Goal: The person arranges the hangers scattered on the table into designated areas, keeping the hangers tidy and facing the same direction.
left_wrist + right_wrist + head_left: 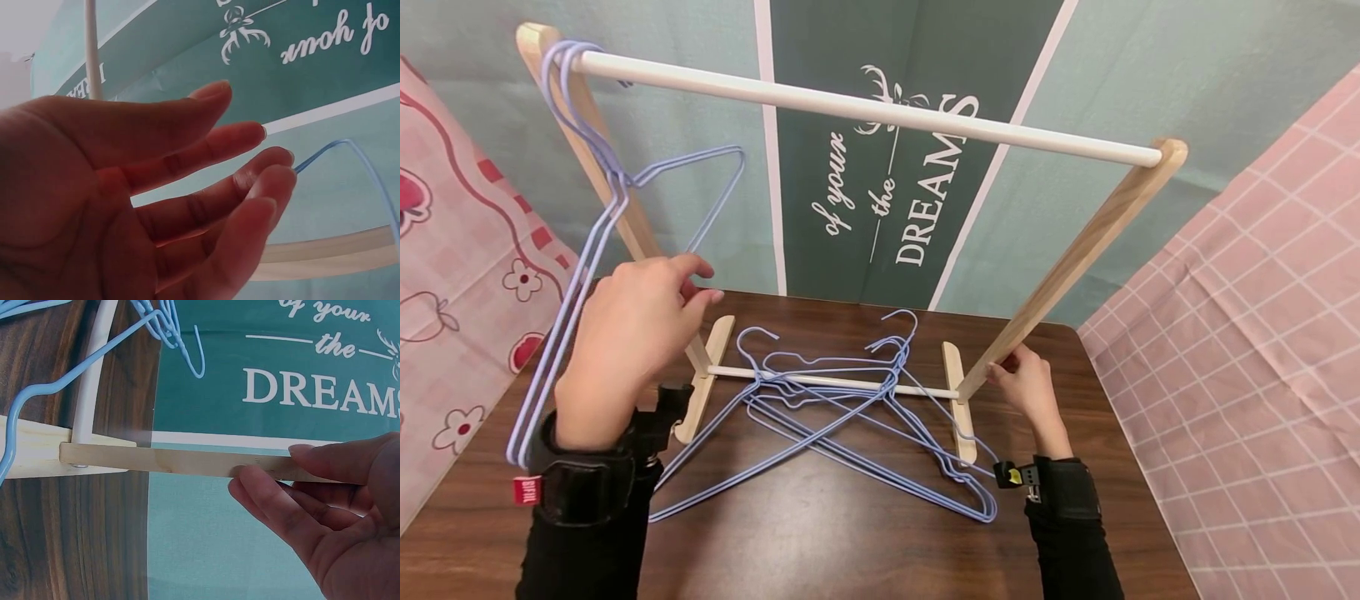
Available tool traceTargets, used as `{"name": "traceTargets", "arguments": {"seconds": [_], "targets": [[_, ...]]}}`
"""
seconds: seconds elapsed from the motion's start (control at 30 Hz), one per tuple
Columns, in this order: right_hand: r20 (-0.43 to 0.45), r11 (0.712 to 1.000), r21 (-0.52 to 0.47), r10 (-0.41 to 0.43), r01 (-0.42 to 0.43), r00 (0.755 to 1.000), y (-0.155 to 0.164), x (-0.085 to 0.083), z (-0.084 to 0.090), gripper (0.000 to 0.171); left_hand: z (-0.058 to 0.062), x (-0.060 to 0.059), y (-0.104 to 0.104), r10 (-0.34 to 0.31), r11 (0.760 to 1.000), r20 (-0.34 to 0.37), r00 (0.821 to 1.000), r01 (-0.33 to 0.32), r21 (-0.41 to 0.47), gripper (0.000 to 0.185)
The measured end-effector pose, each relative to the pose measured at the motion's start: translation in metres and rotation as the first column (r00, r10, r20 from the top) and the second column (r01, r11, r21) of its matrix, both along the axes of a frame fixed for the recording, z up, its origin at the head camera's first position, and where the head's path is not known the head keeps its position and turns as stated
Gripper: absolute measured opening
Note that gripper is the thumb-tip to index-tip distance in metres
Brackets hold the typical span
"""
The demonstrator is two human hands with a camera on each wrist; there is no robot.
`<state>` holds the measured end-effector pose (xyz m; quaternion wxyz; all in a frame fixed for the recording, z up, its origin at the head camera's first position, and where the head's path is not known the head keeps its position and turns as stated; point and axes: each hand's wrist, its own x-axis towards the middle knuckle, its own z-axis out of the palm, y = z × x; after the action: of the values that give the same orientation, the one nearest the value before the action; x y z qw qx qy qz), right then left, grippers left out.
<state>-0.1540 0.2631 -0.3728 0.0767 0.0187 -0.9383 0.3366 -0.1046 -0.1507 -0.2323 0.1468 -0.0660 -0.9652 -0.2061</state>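
A clothes rack with wooden uprights and a white top rod point(850, 102) stands on the table. My right hand point(1030, 387) pinches the lower part of the right wooden upright point(1078, 242), thumb on one side and fingers on the other; the right wrist view shows that upright point(194, 462) between them. Blue wire hangers point(617, 178) hang at the rod's left end. Beside them is my left hand point(636, 321), its fingers loosely bent and nothing between thumb and fingers. In the left wrist view, a hanger's blue wire point(340, 141) shows just beyond the fingertips.
Several blue hangers point(891, 379) lie tangled across the rack's white lower bar point(835, 382) and the brown table point(820, 550). A green curtain with white lettering point(917, 221) hangs behind. Pink patterned cloth point(1262, 350) covers the right side, another pink cloth point(467, 250) the left.
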Motion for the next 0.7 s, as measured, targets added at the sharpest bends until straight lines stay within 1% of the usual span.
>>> {"name": "traceTargets", "arguments": {"seconds": [0.2, 0.43, 0.6, 0.7], "targets": [[0.001, 1.000, 0.001, -0.002, 0.002, 1.000, 0.000, 0.000, 0.000, 0.020, -0.011, 0.000, 0.002, -0.029, 1.000, 0.045, 0.999, 0.028, 0.004, 0.022], [-0.005, 1.000, 0.009, 0.000, 0.000, 1.000, 0.000, 0.000, 0.000, 0.020, -0.033, -0.002, 0.009, -0.061, 0.998, 0.084, 0.995, 0.062, -0.008, 0.021], [-0.005, 1.000, 0.005, -0.002, 0.002, 1.000, 0.000, -0.001, 0.000, 0.020, -0.047, -0.004, 0.014, -0.081, 0.997, 0.169, 0.982, 0.082, 0.004, 0.020], [-0.002, 1.000, 0.007, -0.004, 0.004, 1.000, 0.000, -0.001, -0.001, 0.020, -0.056, -0.006, 0.015, -0.079, 0.997, 0.201, 0.976, 0.077, 0.019, 0.018]]}}
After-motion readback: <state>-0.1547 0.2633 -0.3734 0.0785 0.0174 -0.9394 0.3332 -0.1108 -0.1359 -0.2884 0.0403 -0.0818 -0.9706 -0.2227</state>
